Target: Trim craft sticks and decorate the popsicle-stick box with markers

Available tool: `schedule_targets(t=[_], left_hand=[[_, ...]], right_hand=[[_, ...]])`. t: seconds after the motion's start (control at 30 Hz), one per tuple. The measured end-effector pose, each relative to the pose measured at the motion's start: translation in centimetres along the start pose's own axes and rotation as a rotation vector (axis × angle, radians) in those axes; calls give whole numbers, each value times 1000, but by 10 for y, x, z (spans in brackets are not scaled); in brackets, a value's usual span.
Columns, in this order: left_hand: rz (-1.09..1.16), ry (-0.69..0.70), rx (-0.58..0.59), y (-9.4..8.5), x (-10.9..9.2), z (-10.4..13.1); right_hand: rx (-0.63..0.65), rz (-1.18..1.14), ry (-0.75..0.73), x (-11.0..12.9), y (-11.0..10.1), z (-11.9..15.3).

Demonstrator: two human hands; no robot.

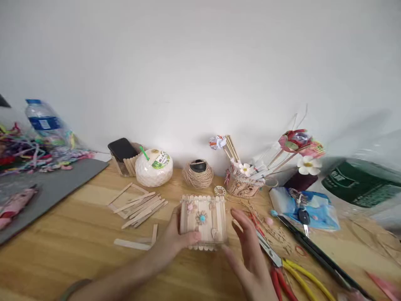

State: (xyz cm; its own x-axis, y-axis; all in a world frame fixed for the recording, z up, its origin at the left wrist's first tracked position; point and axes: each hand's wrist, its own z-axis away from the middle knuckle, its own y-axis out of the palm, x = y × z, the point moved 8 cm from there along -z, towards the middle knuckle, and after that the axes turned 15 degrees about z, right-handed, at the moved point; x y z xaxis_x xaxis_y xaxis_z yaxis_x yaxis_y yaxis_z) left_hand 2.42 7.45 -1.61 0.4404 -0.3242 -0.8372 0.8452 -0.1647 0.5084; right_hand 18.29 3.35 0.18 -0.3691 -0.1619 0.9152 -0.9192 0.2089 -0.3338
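A small box (pixel 204 230) made of craft sticks sits low at the middle of the view, decorated with a blue-centred twine flower, a pink bead flower and a wooden heart. My left hand (pixel 175 234) grips its left side, the thumb laid across the lower front and the fingers behind. Beside the box's right edge, my right hand (pixel 246 251) has thumb and fingers apart, with nothing between them. Loose craft sticks (pixel 145 209) lie to the left. Scissors (pixel 266 246) with red handles and yellow-handled pliers (pixel 300 271) lie right of my right hand.
Along the wall stand a phone (pixel 122 149) in a stick holder, a wrapped coconut (pixel 154 169), a twine ball (pixel 198 174) and a decorated pot (pixel 241 184) of paper flowers. A blue packet (pixel 322 209) with keys (pixel 303 216) and a green-labelled container (pixel 360 184) are at right.
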Motion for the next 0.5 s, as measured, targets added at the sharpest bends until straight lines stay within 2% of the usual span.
schedule_targets(t=[0.2,0.33,0.5], left_hand=[[23,0,5,2,3,3],[50,-17,-16,2,6,6],[70,-29,-81,-3,10,8]], right_hand=[[141,-250,151,-15,14,-8],[225,-341,159,-7,21,-6],[233,-340,169,-6,25,0]])
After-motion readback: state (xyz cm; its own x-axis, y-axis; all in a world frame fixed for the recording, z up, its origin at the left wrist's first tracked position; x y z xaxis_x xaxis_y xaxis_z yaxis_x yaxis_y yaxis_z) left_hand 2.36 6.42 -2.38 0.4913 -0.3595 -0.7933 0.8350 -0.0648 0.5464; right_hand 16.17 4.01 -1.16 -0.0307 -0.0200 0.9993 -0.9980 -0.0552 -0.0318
